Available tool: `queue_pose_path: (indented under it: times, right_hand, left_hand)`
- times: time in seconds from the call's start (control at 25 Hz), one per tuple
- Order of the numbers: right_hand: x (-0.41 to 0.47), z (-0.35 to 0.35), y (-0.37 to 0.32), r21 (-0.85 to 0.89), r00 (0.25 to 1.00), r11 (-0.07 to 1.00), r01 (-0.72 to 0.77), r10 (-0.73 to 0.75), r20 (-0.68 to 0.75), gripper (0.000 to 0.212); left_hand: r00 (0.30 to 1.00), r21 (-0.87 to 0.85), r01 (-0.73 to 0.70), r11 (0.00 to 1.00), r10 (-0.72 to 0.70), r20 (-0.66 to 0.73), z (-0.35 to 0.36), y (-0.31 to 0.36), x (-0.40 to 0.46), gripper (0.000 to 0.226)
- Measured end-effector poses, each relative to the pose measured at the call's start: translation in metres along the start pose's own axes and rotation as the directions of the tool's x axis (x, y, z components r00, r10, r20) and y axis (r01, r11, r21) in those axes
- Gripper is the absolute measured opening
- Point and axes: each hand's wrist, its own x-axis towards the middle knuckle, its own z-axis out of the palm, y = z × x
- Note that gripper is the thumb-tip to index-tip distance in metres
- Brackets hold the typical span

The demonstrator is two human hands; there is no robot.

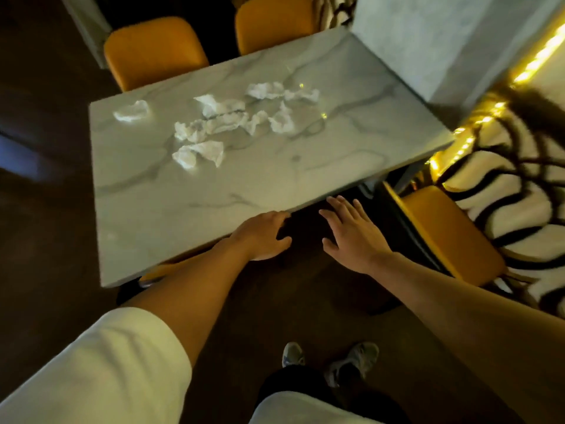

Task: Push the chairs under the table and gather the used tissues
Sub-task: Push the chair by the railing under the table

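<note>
Marble desk (351, 142), roughly eight crumpled tissues (214, 127) scattered across its far half, exact count blurred, four yellow chairs, two at the far edge (154, 50), one pulled out right (449, 234), one mostly hidden beneath the near edge (156, 270), left hand (263, 237) loosely curled, grip released, right hand (351, 237) spread flat, holding nothing

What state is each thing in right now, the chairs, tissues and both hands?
Far-left chair: seat sticking out.
Far-right chair: partly tucked.
Near-right chair: pulled out.
Near-left chair: mostly tucked.
Tissues: crumpled, scattered on the marble table.
Left hand: open, empty.
Right hand: open, fingers spread.
</note>
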Motion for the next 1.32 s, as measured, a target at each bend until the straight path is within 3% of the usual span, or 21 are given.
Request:
queue_pose_path:
  times: [0.2, 0.4, 0.64, 0.8, 0.88, 1.0, 1.12, 1.32]
  right_hand:
    - [-0.077, -0.017, 0.099, 0.066, 0.939, 0.937, -0.344, 0.345, -0.008, 0.079]
    - [-0.128, -0.001, 0.146, 0.154, 0.840, 0.826, -0.542, 0.532, 0.106, 0.087]
    - [-0.139, 0.017, 0.153, 0.235, 0.746, 0.709, -0.665, 0.623, 0.233, 0.090]
    - [-0.135, 0.018, 0.151, 0.127, 0.718, 0.712, -0.690, 0.654, 0.238, 0.078]
    - [-0.132, 0.025, 0.152, 0.186, 0.689, 0.666, -0.723, 0.674, 0.266, 0.077]
    - [-0.132, 0.035, 0.154, 0.300, 0.666, 0.595, -0.746, 0.681, 0.305, 0.078]
    - [-0.134, 0.043, 0.157, 0.325, 0.663, 0.581, -0.746, 0.694, 0.281, 0.076]
    - [-0.139, 0.044, 0.158, 0.378, 0.680, 0.573, -0.727, 0.675, 0.286, 0.075]
  left_hand:
    - [0.991, 0.112, -0.130, 0.985, 0.129, 0.016, 0.005, 0.100, 0.048, 0.071]
    - [0.967, 0.441, -0.254, 0.861, 0.228, 0.112, 0.025, 0.177, 0.098, 0.082]
    - [0.925, 0.605, -0.380, 0.700, 0.272, 0.266, 0.037, 0.225, 0.159, 0.096]
    - [0.852, 0.637, -0.518, 0.571, 0.281, 0.441, 0.042, 0.237, 0.206, 0.099]
    - [0.807, 0.619, -0.581, 0.529, 0.274, 0.523, 0.048, 0.237, 0.226, 0.100]
    - [0.718, 0.575, -0.692, 0.436, 0.333, 0.611, 0.050, 0.234, 0.247, 0.075]
    - [0.688, 0.545, -0.724, 0.423, 0.383, 0.617, 0.054, 0.230, 0.253, 0.057]
    - [0.757, 0.554, -0.651, 0.518, 0.395, 0.520, 0.056, 0.234, 0.232, 0.061]
